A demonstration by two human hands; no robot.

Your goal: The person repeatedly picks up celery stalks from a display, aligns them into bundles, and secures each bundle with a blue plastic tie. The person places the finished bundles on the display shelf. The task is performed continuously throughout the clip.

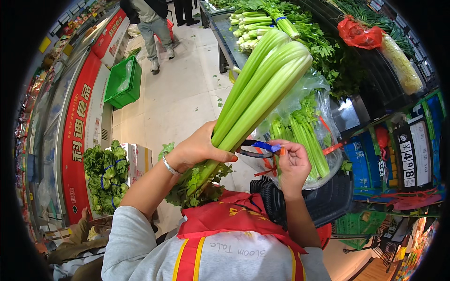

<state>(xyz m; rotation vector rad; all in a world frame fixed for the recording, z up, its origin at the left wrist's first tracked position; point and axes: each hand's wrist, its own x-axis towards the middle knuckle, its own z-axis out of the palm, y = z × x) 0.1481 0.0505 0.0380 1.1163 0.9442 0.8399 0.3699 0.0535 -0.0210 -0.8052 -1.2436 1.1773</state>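
Note:
My left hand (200, 147) is wrapped around a large bunch of celery (258, 89), stalk bases pointing up and away, leaves (197, 186) hanging beside my forearm. My right hand (295, 165) pinches the blue tape (265, 144) between thumb and finger. That tape joins a dark ring (254, 154), which looks like a tape roll; it sits next to the celery, and its far side is hidden behind the stalks. Beyond my right hand, more celery (306, 133) lies in a clear plastic bag (332, 161) with red strips.
Celery bunches (253, 26) are piled on a display table (228, 44). Stacked black trays (327, 200) stand below the bag. At left are tied lettuces (109, 175), cartons (142, 159), a green crate (123, 84) and a freezer cabinet (79, 140). A person (149, 28) stands in the aisle.

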